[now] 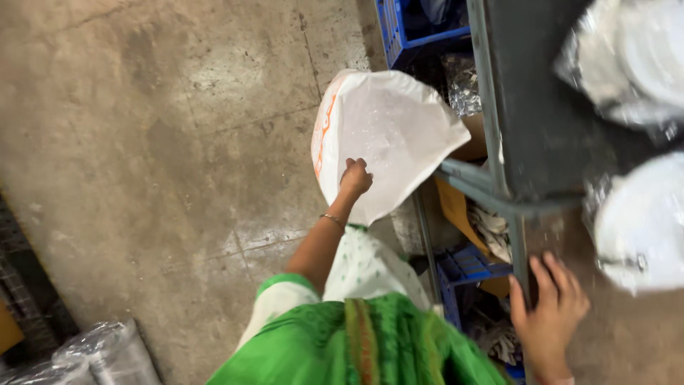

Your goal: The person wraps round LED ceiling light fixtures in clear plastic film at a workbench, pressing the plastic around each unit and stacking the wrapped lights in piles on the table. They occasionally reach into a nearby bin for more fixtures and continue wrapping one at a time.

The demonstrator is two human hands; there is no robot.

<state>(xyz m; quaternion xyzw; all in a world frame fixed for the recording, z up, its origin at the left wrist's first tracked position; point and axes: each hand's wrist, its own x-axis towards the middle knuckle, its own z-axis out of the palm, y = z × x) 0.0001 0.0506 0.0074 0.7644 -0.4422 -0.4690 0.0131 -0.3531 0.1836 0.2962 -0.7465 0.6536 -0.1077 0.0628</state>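
My left hand point(354, 178), with a thin bangle at the wrist, is shut on the edge of a large white plastic sack point(395, 125) that has orange print down one side. The sack hangs open over the concrete floor beside a dark metal table point(541, 107). My right hand point(548, 314) lies flat with fingers spread on the table's near edge and holds nothing. My green and white clothing point(356, 335) fills the bottom middle of the view.
Two round white items wrapped in clear plastic point(641, 221) point(634, 57) lie on the table. Blue crates point(410, 32) point(467, 267), cardboard and rags sit under it. Plastic-wrapped rolls point(107, 353) lie on the floor at the bottom left.
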